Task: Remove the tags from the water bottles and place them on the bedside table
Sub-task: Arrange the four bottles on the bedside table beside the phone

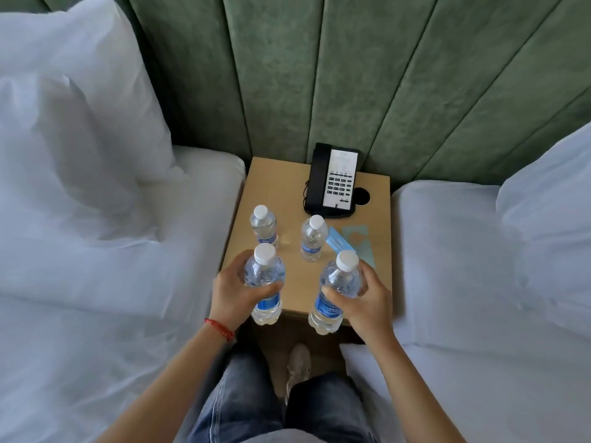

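Observation:
My left hand (235,290) grips a clear water bottle (264,284) with a white cap and blue label, held upright over the front edge of the wooden bedside table (281,187). Gripped the same way by my right hand (367,297) is a second water bottle (335,290), tilted slightly, at the table's front right. Two more bottles stand on the table: one at the left (263,226) and one in the middle (312,237). Light blue paper tags (339,242) lie on the table behind the right bottle.
A black and white telephone (334,180) sits at the table's back, beside a round hole (362,196). White beds with pillows flank the table on the left (96,219) and right (495,251). A green padded headboard (319,75) rises behind. My legs and a shoe are below.

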`<state>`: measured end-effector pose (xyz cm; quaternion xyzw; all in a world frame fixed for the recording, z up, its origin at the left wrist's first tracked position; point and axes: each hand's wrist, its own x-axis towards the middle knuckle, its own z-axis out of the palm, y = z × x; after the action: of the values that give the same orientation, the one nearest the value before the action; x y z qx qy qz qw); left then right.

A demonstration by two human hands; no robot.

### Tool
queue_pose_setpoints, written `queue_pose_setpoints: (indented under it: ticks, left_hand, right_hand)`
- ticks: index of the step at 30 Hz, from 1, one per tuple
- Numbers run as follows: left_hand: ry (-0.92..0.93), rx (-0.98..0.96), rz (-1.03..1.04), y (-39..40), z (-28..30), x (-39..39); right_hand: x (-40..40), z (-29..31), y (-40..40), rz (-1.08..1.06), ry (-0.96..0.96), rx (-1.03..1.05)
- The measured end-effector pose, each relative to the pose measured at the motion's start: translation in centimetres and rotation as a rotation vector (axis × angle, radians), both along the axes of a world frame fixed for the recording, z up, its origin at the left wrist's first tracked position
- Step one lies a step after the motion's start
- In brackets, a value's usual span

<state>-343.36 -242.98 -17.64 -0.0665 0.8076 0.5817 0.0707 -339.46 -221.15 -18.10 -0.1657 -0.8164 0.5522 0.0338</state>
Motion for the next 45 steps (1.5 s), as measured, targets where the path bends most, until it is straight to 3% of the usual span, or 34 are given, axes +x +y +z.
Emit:
queue_pose_setpoints:
  ticks: [16,25,45]
  left_hand:
    - [-0.136,-0.244,-0.052,-0.2,-7.4,-6.4]
    - [-0.231,-0.246,-0.057,-0.3,-10.0,-7.6]
    - [-0.243,-0.156,-0.035,-0.1,-12.4,-7.5]
  right_hand:
    - [-5.8,-7.3,-1.9,-0.058,-0.166,0.098]
    - [-6.8,-9.3,-2.5,-0.048,-0.196,0.125]
    - [-6.3,-11.7,-1.7,-0.061,-0.242,0.051]
